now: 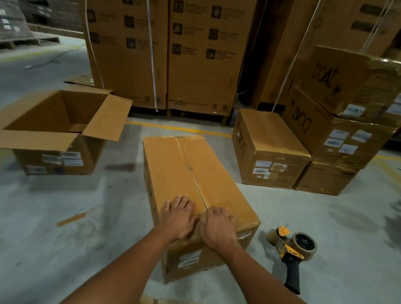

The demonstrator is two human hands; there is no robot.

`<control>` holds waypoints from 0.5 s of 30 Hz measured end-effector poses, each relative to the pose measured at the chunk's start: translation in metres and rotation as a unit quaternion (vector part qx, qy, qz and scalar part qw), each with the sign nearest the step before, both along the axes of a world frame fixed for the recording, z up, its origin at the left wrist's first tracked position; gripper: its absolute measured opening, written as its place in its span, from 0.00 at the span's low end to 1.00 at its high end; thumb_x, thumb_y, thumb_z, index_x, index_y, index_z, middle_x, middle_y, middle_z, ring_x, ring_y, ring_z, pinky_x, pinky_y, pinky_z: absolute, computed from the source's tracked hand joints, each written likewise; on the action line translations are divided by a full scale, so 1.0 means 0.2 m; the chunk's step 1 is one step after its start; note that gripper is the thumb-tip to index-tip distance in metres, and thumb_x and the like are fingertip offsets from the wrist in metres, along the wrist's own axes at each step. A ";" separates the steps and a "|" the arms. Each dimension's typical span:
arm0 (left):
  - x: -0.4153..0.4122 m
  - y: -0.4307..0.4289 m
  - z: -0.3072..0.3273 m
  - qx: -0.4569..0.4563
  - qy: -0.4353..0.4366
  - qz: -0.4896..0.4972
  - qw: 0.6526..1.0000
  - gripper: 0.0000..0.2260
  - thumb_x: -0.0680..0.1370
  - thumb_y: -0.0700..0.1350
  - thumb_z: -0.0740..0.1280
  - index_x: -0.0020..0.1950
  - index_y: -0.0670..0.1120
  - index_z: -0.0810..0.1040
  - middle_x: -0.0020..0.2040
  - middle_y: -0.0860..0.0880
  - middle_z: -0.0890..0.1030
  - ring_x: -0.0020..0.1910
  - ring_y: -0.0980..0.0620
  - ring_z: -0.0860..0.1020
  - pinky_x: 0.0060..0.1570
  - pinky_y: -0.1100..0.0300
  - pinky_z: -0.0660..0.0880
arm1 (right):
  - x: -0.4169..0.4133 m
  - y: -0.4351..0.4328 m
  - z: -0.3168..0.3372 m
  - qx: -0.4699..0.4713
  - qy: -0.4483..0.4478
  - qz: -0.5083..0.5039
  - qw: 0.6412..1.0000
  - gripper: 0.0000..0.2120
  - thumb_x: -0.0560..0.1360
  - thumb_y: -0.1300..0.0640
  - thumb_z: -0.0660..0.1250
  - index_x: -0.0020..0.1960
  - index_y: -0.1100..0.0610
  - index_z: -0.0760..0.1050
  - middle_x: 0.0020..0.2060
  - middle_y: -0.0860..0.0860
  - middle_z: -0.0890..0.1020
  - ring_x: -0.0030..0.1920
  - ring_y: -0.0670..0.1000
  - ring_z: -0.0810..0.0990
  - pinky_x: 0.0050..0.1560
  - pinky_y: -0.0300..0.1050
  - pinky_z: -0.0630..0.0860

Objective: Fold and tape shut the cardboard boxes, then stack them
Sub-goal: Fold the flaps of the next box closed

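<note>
At centre frame in the head view, the closed cardboard box (pixel 192 175) stands on the concrete floor (pixel 44 211). Its 2 top flaps meet along a seam (pixel 192 173) that runs away from the person. The left hand (pixel 179 216) lies flat on the left flap beside the seam's near end, fingers straight and pressing, holding nothing. The right hand (pixel 217 226) rests just across the seam with its fingers bent down onto the cardboard; whether it pinches anything, I cannot tell.

A tape dispenser (pixel 292 249) lies on the floor at lower right, near the box but apart from it. An open box (pixel 51 124) sits at left, and a stack of taped boxes (pixel 341 140) stands at right.

The box looks like stiff corrugated board, and its flaps will probably spring up if released, so 1 hand should keep them down while the seam is taped. Its weight cannot be judged. For stacking, the bottom edges of the 2 short sides look like the safest hold, since any taped face would be slick.
</note>
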State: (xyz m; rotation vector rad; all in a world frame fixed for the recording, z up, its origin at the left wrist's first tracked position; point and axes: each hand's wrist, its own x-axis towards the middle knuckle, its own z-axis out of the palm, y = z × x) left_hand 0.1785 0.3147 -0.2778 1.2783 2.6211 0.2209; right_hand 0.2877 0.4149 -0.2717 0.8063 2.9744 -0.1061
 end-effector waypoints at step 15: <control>0.02 0.17 -0.07 -0.010 0.043 -0.024 0.999 0.25 0.85 0.57 0.45 0.81 0.51 0.53 0.82 0.47 0.48 0.81 0.47 0.45 0.77 0.40 0.48 | 0.04 0.12 -0.15 -0.095 0.091 -0.031 0.991 0.25 0.84 0.45 0.47 0.78 0.52 0.62 0.80 0.49 0.57 0.81 0.53 0.50 0.74 0.70 0.40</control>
